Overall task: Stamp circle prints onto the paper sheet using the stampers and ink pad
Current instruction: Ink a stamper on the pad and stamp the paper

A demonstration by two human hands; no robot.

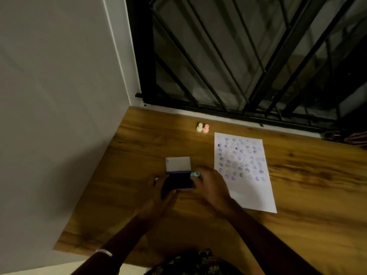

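Note:
An open ink pad (179, 182) with a dark purple pad and its white lid (178, 164) flipped back lies on the wooden table (297, 195). My left hand (158, 192) grips the pad's near left side. My right hand (210, 183) holds a teal stamper (195, 174) at the pad's right edge. To the right lies a white paper sheet (252, 197) covered with several purple circle and heart prints; its lower part is blank. A cream stamper (199, 127) and a pink stamper (206, 128) stand upright at the back.
A grey wall (59, 116) borders the table on the left. A dark window with a black metal grille (248, 56) runs along the far edge. Some dark objects (337, 135) sit at the far right by the sill.

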